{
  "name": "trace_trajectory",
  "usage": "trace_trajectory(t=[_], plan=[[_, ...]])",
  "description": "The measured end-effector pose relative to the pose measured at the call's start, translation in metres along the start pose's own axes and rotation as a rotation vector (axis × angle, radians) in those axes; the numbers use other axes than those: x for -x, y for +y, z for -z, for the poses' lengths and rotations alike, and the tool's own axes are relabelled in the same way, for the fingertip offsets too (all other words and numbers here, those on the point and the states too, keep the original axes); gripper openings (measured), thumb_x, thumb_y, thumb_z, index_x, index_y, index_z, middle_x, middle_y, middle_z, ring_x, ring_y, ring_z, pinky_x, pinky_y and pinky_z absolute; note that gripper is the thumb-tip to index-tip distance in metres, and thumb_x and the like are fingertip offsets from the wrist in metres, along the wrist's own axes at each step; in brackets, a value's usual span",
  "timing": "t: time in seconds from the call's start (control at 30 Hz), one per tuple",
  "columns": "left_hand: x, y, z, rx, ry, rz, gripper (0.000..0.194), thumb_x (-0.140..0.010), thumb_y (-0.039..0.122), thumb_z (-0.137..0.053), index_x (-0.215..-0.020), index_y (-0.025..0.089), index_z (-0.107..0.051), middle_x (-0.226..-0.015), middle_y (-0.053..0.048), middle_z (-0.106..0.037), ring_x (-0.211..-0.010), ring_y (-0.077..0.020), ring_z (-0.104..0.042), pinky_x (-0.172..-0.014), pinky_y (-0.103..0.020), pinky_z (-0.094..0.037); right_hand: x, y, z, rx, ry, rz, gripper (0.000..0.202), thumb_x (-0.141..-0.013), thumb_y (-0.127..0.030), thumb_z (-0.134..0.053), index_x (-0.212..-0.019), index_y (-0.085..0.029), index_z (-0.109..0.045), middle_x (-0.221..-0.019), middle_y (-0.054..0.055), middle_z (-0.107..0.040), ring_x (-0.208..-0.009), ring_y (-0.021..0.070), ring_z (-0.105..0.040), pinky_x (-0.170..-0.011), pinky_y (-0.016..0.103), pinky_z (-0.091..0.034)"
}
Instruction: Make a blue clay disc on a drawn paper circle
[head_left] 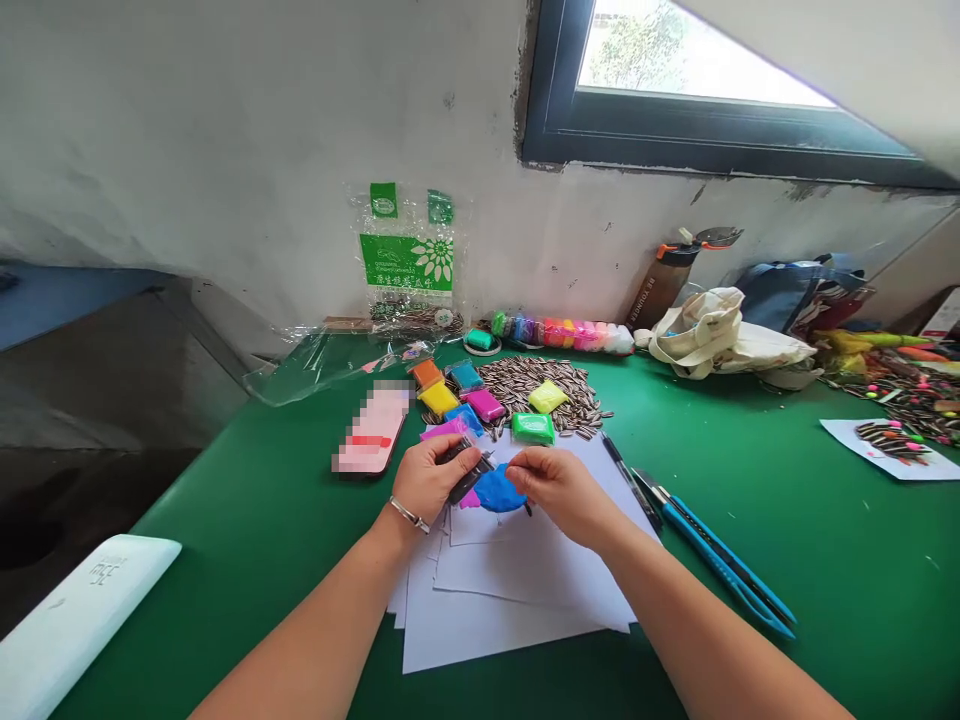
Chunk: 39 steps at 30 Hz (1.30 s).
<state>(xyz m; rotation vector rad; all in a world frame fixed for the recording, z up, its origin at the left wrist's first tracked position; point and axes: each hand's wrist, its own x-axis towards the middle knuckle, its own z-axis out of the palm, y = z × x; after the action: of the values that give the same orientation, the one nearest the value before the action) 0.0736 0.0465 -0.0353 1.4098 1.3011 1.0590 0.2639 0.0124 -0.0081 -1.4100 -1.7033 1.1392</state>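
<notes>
In the head view my left hand [433, 472] is closed around a small dark packet [465, 482], which looks like black modelling clay in a wrapper. My right hand [549, 478] is just to its right, thumb and fingertips pinched together; what they hold, if anything, is too small to make out. Under both hands lies a flat blue clay shape [501, 490] on white paper [517, 590], with a bit of pink clay [470, 499] at its left edge. A small dark tip shows below my right fingertips.
Wrapped clay packets [439, 400] and a heap of sunflower seeds [525, 380] sit behind the paper. A phone [375, 425] lies left; a black pen [630, 475] and blue utility knife [720, 550] lie right. A bottle [664, 280] and cloth bag [705, 330] stand by the wall.
</notes>
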Motion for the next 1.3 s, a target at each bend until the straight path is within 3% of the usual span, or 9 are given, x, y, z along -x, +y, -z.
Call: trace_trajectory(t=[0.13,0.33,0.53,0.7,1.0,1.13,1.3], plan=[[0.002,0.004,0.0,0.008,0.012,-0.001,0.038,-0.065,0.045,-0.072,-0.087,0.014,-0.072,-0.08,-0.005,-0.069,-0.076,-0.0221,-0.062,-0.07,-0.031,-0.049,0.007,-0.006,-0.001,0.203,0.055,0.095,0.021,-0.082,-0.025,-0.051,-0.063,-0.018,-0.059,-0.058,-0.003,-0.05,-0.057,0.01,-0.042,-0.051,0.021,-0.032],[0.003,0.004,0.0,0.029,0.014,0.017,0.041,-0.064,0.045,-0.073,-0.09,0.013,-0.072,-0.082,-0.007,-0.07,-0.08,-0.024,-0.063,-0.07,-0.031,-0.049,0.018,0.018,-0.018,0.202,0.169,0.181,0.021,-0.082,-0.018,-0.049,-0.092,-0.021,-0.067,-0.082,0.002,-0.066,-0.074,0.0147,-0.058,-0.066,0.025,-0.043],[0.002,0.004,0.0,0.024,0.004,0.03,0.043,-0.065,0.045,-0.073,-0.091,0.011,-0.072,-0.085,-0.009,-0.07,-0.083,-0.0255,-0.063,-0.07,-0.032,-0.05,0.022,0.031,-0.031,0.446,0.128,0.318,0.024,-0.087,-0.019,-0.044,-0.081,-0.018,-0.067,-0.072,0.004,-0.06,-0.065,0.0148,-0.054,-0.056,0.025,-0.039],[0.001,0.003,-0.001,0.02,0.003,0.026,0.042,-0.065,0.046,-0.072,-0.09,0.012,-0.072,-0.085,-0.008,-0.07,-0.082,-0.0252,-0.063,-0.071,-0.032,-0.05,0.024,0.029,-0.035,0.603,0.206,0.401,0.025,-0.089,-0.017,-0.043,-0.075,-0.018,-0.064,-0.073,0.004,-0.057,-0.071,0.0162,-0.051,-0.062,0.027,-0.038],[0.003,0.003,-0.002,0.031,0.006,0.021,0.042,-0.065,0.046,-0.072,-0.092,0.013,-0.071,-0.085,-0.007,-0.07,-0.081,-0.0242,-0.063,-0.072,-0.032,-0.05,0.027,0.032,-0.044,0.878,0.21,0.493,0.016,-0.085,-0.012,-0.051,-0.075,-0.019,-0.061,-0.072,0.004,-0.057,-0.068,0.0168,-0.047,-0.061,0.03,-0.032],[0.003,0.003,-0.002,0.03,0.005,0.011,0.041,-0.065,0.045,-0.072,-0.091,0.013,-0.071,-0.085,-0.007,-0.07,-0.081,-0.0241,-0.063,-0.072,-0.032,-0.049,0.027,0.03,-0.045,0.893,0.198,0.501,0.015,-0.084,-0.012,-0.053,-0.074,-0.02,-0.06,-0.072,0.003,-0.058,-0.069,0.0169,-0.048,-0.061,0.03,-0.031],[0.003,0.002,-0.002,0.024,-0.012,0.0,0.038,-0.066,0.045,-0.072,-0.087,0.014,-0.072,-0.08,-0.006,-0.069,-0.076,-0.0223,-0.062,-0.069,-0.031,-0.049,0.029,0.029,-0.041,0.806,0.167,0.465,0.015,-0.085,-0.012,-0.052,-0.086,-0.022,-0.063,-0.074,0.003,-0.061,-0.072,0.0173,-0.052,-0.064,0.03,-0.032]])
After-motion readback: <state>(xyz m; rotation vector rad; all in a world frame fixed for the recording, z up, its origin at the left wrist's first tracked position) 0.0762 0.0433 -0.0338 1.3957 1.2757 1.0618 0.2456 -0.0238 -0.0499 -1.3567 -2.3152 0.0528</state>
